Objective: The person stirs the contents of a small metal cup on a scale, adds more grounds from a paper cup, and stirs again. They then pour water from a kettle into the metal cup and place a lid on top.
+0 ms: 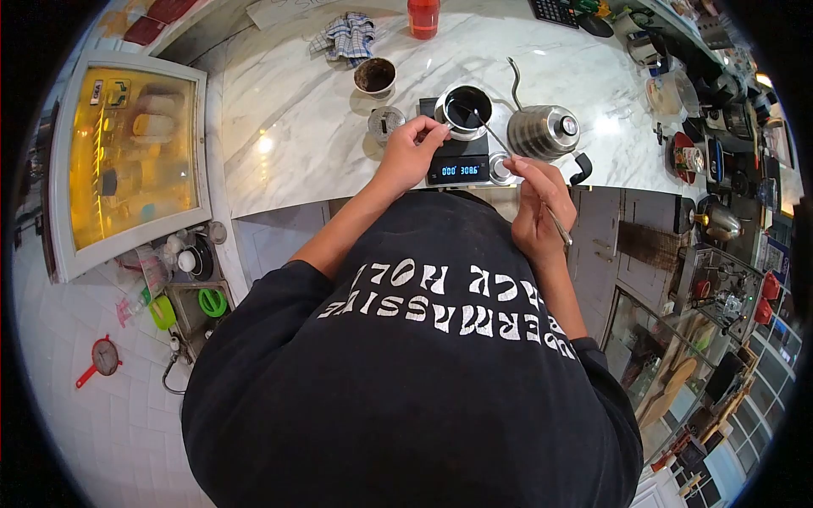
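Note:
A metal pitcher point(451, 95) with dark liquid inside stands on a black digital scale point(457, 170), whose lit display includes 308.6. My left hand point(412, 155) is closed with its fingertips at the near left rim of the pitcher, holding it. My right hand point(539, 199) grips a long thin metal spoon point(494, 135) by its shaft; the far end reaches into the pitcher and its tip is hidden in the dark liquid. Beside the pitcher on the right is a steel gooseneck kettle point(540, 131) with a black handle.
A cup with dark grounds point(374, 76) and a round metal piece point(386, 123) sit left of the scale. Farther back are a checked cloth point(345, 38) and a red bottle point(423, 19). Clear plastic containers point(671, 95) line the counter's right side. A sink point(193, 313) lies lower left.

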Tool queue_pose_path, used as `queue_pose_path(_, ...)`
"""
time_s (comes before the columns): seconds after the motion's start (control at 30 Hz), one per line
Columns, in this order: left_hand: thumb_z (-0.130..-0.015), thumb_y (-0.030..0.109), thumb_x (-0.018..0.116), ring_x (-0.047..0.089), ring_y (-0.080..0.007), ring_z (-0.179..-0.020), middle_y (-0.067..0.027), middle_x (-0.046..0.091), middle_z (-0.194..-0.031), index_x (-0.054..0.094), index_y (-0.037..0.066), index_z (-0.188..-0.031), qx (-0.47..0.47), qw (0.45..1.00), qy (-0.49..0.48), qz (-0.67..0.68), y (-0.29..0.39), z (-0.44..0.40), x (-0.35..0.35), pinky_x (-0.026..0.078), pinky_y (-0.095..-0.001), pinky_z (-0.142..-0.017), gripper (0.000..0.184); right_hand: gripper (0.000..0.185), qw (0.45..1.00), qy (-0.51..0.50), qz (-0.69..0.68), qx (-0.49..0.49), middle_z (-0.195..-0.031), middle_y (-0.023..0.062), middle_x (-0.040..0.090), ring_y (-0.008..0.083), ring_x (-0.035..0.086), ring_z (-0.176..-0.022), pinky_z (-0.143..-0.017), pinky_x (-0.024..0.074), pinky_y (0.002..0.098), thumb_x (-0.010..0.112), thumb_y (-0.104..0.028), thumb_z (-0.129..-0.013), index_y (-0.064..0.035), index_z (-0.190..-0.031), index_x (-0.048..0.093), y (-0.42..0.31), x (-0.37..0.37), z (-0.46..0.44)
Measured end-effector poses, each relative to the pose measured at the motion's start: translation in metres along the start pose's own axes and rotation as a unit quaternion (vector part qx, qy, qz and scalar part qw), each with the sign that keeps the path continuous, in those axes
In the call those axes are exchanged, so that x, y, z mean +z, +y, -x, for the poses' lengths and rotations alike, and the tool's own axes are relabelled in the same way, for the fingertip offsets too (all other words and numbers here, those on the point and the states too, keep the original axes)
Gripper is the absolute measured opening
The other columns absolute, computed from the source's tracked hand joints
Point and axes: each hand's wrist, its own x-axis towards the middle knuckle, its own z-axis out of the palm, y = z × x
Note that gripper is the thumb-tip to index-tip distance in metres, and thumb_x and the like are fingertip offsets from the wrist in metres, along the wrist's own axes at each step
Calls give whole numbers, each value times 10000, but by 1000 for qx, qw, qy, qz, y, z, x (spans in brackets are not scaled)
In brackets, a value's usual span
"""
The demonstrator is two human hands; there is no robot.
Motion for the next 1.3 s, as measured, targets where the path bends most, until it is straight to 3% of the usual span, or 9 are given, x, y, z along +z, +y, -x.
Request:
queue_pose_path(0.13, -1003, 219, 641, 604, -80, -813, -21, 705, -885, 681, 3, -971, 2, 1000, 1, 13, 0, 1, 0, 488, -250, -771, 222, 288, 1000, 8, -7, -4, -1043, 215, 713, 314, 716, -933, -822, 554, 336, 607, 126, -909, -3, -1162, 657, 2, 1, 3)
queue_pose_path(0.23, -1043, 221, 594, 627, -116, -956, -56, 717, -1005, 668, -5, -1051, -22, 999, -28, -12, 5, 2, -3, 494, -280, -896, 238, 288, 1000, 8, -8, 3, -1041, 216, 714, 317, 716, -937, -825, 555, 339, 604, 127, -909, -2, -1162, 654, 2, 1, 3)
queue_pose_path(0.43, -1044, 214, 593, 624, -115, -947, -55, 716, -1001, 672, -6, -1056, -24, 999, -25, -10, 3, 1, -2, 493, -278, -901, 234, 283, 1000, 8, -5, 8, -1041, 213, 716, 313, 716, -933, -824, 554, 335, 602, 123, -912, -3, -1160, 655, 1, 0, 3)
queue_pose_path(0.73, -1041, 209, 594, 622, -112, -940, -51, 715, -996, 674, -7, -1051, -27, 999, -18, -14, 2, 0, -1, 495, -275, -892, 231, 285, 1000, 7, -4, 2, -1041, 209, 717, 301, 717, -928, -817, 552, 327, 604, 119, -915, -6, -1167, 651, 3, -2, 4)
queue_pose_path(0.83, -1008, 211, 639, 591, -73, -806, -15, 697, -880, 683, 4, -966, 1, 1000, 10, 11, 2, 2, 4, 485, -245, -760, 216, 282, 1000, 8, -3, 4, -1041, 210, 717, 304, 717, -928, -816, 553, 328, 602, 120, -916, -3, -1165, 652, 4, -2, 5)
queue_pose_path(1.3, -1007, 197, 633, 591, -70, -807, -12, 695, -876, 680, 2, -961, 1, 1000, 14, 21, -1, 3, 7, 483, -245, -761, 206, 295, 1000, 7, -8, 13, -1046, 211, 712, 308, 712, -934, -824, 550, 329, 595, 130, -910, -3, -1167, 652, 3, -5, 7)
